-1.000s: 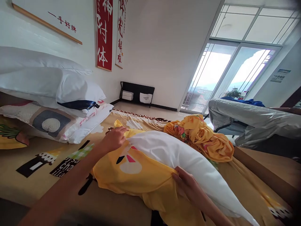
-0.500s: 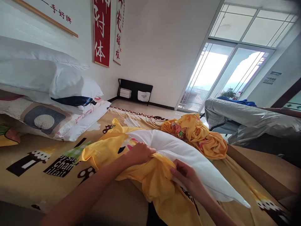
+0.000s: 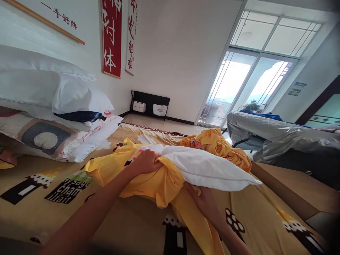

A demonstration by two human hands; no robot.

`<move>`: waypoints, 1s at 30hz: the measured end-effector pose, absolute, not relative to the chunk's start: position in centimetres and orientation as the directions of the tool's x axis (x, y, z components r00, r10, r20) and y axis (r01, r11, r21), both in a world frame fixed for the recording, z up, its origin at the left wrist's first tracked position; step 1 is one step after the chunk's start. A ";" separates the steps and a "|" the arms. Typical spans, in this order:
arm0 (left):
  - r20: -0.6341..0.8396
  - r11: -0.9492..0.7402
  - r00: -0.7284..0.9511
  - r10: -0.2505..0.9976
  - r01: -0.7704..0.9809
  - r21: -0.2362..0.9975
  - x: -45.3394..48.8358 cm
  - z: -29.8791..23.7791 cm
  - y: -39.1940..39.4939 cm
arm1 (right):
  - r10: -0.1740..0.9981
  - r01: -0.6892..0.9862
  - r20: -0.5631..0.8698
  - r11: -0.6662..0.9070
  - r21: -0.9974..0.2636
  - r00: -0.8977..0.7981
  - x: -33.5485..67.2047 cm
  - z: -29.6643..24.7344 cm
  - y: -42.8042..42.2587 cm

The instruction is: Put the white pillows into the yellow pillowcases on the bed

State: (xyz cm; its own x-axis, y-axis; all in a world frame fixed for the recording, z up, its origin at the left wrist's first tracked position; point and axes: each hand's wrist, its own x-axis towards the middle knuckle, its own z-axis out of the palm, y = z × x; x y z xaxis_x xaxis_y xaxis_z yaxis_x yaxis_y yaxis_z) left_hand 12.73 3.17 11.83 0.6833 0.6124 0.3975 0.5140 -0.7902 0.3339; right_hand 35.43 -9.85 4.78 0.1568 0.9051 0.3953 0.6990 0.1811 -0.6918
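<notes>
A white pillow (image 3: pixel 212 168) lies partly inside a yellow pillowcase (image 3: pixel 156 180) that has a printed pattern on it. Its right half sticks out of the case and tapers to a corner. My left hand (image 3: pixel 148 161) is closed on the bunched cloth at the mouth of the case, next to the pillow. Lower and to the right, my right hand (image 3: pixel 204 203) grips the case's edge beneath the pillow, its fingertips partly hidden by cloth. A loose flap of the case hangs down toward me between my forearms.
Beneath everything spreads a tan patterned bedsheet (image 3: pixel 119 216). Stacked pillows (image 3: pixel 79 95) stand at the left. Crumpled orange-yellow bedding (image 3: pixel 215 145) lies behind the pillow. A cardboard box (image 3: pixel 297 187) and a plastic-covered piece of furniture (image 3: pixel 281 132) are at the right.
The pillow's free right end has risen and swung away from me. My right hand has moved under the pillow's near edge. My left hand has shifted slightly left, still holding the case.
</notes>
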 end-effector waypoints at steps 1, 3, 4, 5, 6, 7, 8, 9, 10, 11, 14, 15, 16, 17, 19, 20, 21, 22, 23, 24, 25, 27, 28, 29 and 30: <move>0.396 -0.817 0.715 0.577 0.493 0.299 12.9 12.1 2.5 | 0.916 0.667 0.380 0.204 -0.717 0.129 35.0 5.1 -9.7; 0.412 -0.877 0.776 0.478 0.401 0.264 13.2 12.5 1.3 | 0.956 0.600 0.292 0.216 -0.770 0.031 34.4 5.3 -9.6; 0.420 -0.902 0.802 0.425 0.337 0.269 13.4 12.6 0.8 | 0.974 0.575 0.227 0.201 -0.793 -0.027 34.3 5.2 -9.7; 0.422 -0.918 0.824 0.378 0.273 0.288 13.5 12.7 0.4 | 0.983 0.559 0.163 0.182 -0.809 -0.085 34.2 5.0 -9.8; 0.419 -0.923 0.842 0.340 0.215 0.318 13.7 12.7 0.1 | 0.984 0.554 0.108 0.168 -0.816 -0.138 34.2 4.7 -10.0; 0.411 -0.922 0.856 0.313 0.169 0.349 13.8 12.6 0.0 | 0.981 0.559 0.065 0.157 -0.814 -0.181 34.3 4.3 -10.3; 0.399 -0.916 0.869 0.291 0.134 0.378 14.0 12.4 0.0 | 0.978 0.572 0.036 0.150 -0.807 -0.207 34.4 3.9 -10.6; 0.386 -0.910 0.879 0.278 0.113 0.399 14.1 12.1 0.2 | 0.977 0.588 0.020 0.144 -0.796 -0.213 34.6 3.4 -11.0; 0.373 -0.904 0.886 0.276 0.107 0.414 14.3 11.8 0.5 | 0.979 0.604 0.014 0.138 -0.785 -0.206 34.9 3.0 -11.4; 0.355 -0.901 0.892 0.280 0.116 0.419 14.4 11.4 0.8 | 0.983 0.620 0.008 0.124 -0.775 -0.186 35.1 2.5 -11.8; 0.228 -0.881 0.904 0.361 0.250 0.401 14.9 10.0 1.9 | 0.995 0.644 -0.014 0.055 -0.763 -0.101 35.9 1.6 -13.4; 0.154 -0.865 0.906 0.395 0.311 0.393 15.1 9.4 2.2 | 0.997 0.649 -0.004 0.043 -0.760 -0.071 36.1 1.5 -14.0; 0.074 -0.849 0.905 0.420 0.363 0.383 15.3 8.8 2.3 | 0.999 0.656 0.021 0.033 -0.754 -0.026 36.3 1.3 -14.6; -0.003 -0.839 0.902 0.431 0.402 0.368 15.6 8.1 2.3 | 0.998 0.668 0.053 0.016 -0.744 0.035 36.5 1.3 -15.2; -0.117 -0.844 0.899 0.422 0.437 0.310 16.2 6.8 1.8 | 0.984 0.697 0.097 -0.037 -0.716 0.151 36.6 1.3 -16.1; -0.156 -0.856 0.898 0.411 0.439 0.273 16.5 6.2 1.3 | 0.979 0.713 0.096 -0.064 -0.699 0.182 36.6 1.4 -16.5; -0.184 -0.867 0.898 0.400 0.435 0.242 16.8 5.6 0.8 | 0.980 0.729 0.077 -0.085 -0.679 0.186 36.6 1.6 -16.8; -0.205 -0.879 0.901 0.382 0.423 0.222 17.0 5.0 0.4 | 0.986 0.750 0.044 -0.092 -0.655 0.159 36.5 1.9 -17.0; -0.219 -0.890 0.908 0.357 0.402 0.216 17.3 4.4 -0.1 | 0.993 0.776 0.011 -0.085 -0.625 0.117 36.4 2.4 -17.2; -0.235 -0.899 0.916 0.324 0.376 0.224 17.5 3.8 -0.5 | 0.998 0.803 -0.023 -0.066 -0.592 0.065 36.2 3.1 -17.4; -0.250 -0.906 0.924 0.289 0.349 0.240 17.7 3.3 -0.8 | 0.998 0.827 -0.058 -0.044 -0.561 0.014 36.0 4.1 -17.6; -0.275 -0.911 0.934 0.227 0.303 0.279 18.1 2.0 -1.3 | 0.994 0.861 -0.087 0.017 -0.508 -0.071 35.5 6.8 -17.9; -0.296 -0.912 0.935 0.197 0.286 0.295 18.3 1.4 -1.6 | 0.993 0.873 -0.070 0.052 -0.486 -0.098 35.1 8.5 -17.8; -0.319 -0.913 0.933 0.165 0.267 0.309 18.6 0.8 -1.8 | 0.994 0.884 -0.020 0.086 -0.459 -0.106 34.7 10.3 -17.6; -0.342 -0.914 0.931 0.130 0.246 0.322 18.9 0.2 -2.1 | 0.992 0.900 0.055 0.124 -0.418 -0.111 34.4 12.1 -17.0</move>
State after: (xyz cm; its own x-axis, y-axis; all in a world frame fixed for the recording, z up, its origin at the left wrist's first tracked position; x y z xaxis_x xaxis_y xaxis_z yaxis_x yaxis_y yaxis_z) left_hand 18.94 -2.07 0.23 0.9308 0.1297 -0.3417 0.2457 -0.9143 0.3221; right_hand 34.41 -16.98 12.09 -0.1114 0.9923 0.0548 0.8999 0.1241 -0.4181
